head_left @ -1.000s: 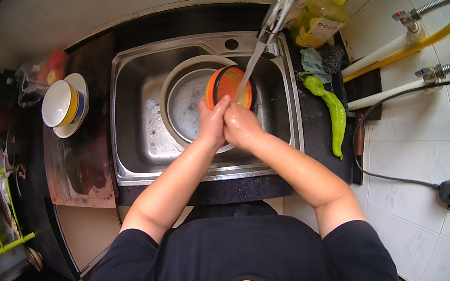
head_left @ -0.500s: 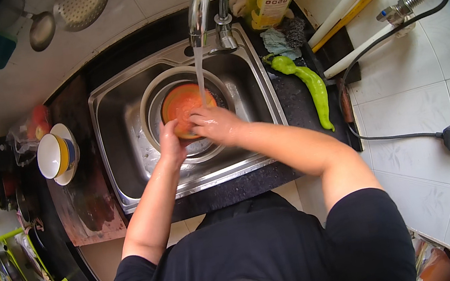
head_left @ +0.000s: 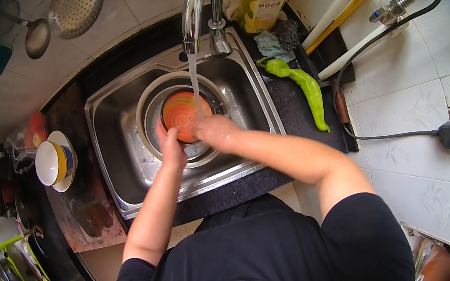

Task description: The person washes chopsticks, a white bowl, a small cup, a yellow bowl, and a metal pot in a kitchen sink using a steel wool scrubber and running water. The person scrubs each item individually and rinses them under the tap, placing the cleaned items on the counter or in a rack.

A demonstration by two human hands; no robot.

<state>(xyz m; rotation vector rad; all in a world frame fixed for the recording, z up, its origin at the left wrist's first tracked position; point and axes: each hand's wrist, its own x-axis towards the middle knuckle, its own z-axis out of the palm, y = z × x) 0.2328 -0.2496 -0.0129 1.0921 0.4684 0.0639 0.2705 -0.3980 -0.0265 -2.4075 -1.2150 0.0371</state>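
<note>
one fisheye view from the person's head looks steeply down, close over the steel sink (head_left: 125, 173) and dark counter (head_left: 296, 112). straight edges bend near the rim; the forearms enter from below.

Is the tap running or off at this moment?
Running. A stream of water falls from the faucet spout into the orange bowl, which both hands, left and right, hold over the sink.
</note>
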